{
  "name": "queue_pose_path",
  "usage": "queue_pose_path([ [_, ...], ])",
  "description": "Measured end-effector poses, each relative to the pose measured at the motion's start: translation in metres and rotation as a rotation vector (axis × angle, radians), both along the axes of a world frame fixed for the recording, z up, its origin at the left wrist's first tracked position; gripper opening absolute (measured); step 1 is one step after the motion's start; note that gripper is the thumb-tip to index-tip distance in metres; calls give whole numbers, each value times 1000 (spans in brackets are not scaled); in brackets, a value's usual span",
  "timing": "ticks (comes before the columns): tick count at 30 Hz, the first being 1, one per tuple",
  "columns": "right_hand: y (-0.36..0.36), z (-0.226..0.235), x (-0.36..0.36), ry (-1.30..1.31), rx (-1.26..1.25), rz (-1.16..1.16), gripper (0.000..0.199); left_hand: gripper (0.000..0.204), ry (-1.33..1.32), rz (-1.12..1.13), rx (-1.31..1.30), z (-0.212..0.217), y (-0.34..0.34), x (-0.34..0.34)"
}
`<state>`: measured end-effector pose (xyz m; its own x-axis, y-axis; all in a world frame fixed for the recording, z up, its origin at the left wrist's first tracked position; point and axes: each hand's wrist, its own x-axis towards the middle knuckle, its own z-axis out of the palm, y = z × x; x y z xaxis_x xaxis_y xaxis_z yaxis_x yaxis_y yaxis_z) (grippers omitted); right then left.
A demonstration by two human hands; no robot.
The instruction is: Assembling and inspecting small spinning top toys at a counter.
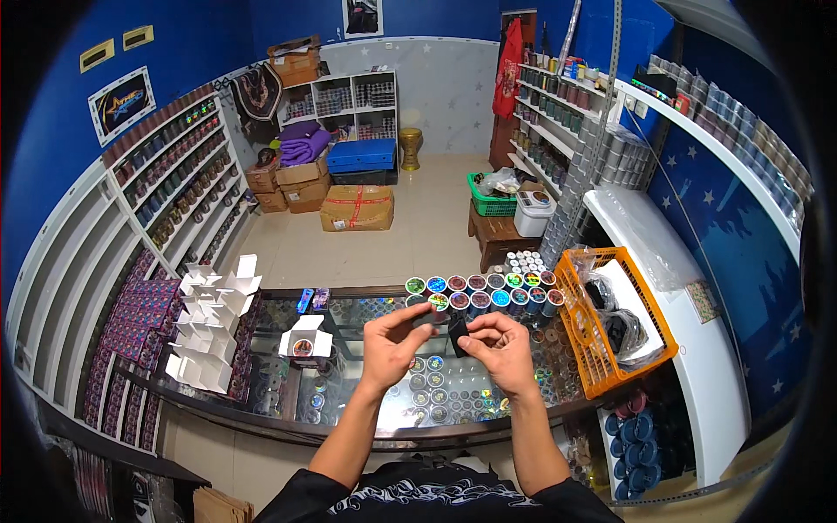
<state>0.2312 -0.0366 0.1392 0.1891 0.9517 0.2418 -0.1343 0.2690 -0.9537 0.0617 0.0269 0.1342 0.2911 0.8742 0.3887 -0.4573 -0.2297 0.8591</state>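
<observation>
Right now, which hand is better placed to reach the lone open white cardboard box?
Probably the left hand: it is nearer the box, while the right hand touches a small black object.

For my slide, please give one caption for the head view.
Over a glass counter, the right hand holds a black object, the left hand close by.

Can't really make out the black thing [457,336] at the right hand [506,356], fingers are covering part of it. Left hand [391,353] blocks a bit of the near row of spools [479,300], and their label print's way too tiny. Far wall poster [362,17] gets chopped by the top edge, and the person's black shirt [427,499] runs off the near one.
</observation>
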Motion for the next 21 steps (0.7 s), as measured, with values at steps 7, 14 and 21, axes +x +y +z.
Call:
queue_pose_path([
  [7,-1,2,-3,-23,-35,74,19,43,11,-31,-8,15,-1,9],
  [14,6,12,11,-114,3,116,12,43,-3,-24,20,13,0,18],
  [21,11,5,21,71,-76,267,10,40,-82,-117,-112,19,-1,23],
])
